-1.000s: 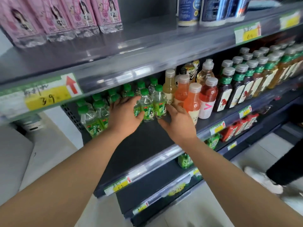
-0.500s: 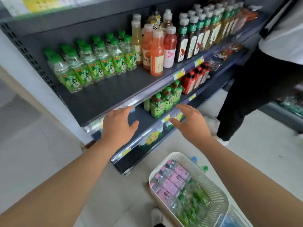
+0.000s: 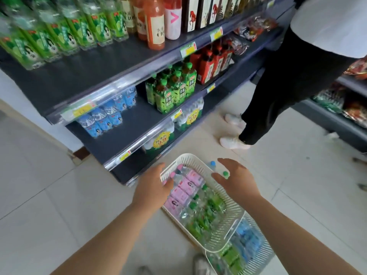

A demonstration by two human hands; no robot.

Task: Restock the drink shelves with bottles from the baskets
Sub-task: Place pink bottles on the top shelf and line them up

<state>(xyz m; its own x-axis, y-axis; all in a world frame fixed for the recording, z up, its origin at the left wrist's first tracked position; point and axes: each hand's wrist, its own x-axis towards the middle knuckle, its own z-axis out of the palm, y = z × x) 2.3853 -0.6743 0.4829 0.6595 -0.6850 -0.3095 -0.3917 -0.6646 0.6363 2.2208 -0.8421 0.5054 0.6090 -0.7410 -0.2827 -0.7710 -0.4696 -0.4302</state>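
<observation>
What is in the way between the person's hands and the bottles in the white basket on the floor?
Nothing visible. The left hand and right hand are open over the white basket, whose top is uncovered; the pink-labelled bottles and green-labelled bottles lie exposed below them.

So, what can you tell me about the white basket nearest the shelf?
The white basket looks like plastic, oblong, with slotted walls. It sits on the floor by the shelf, its near end over a second basket. Pink-labelled bottles and green-labelled bottles lie inside. The left hand and right hand hover open above it.
</observation>
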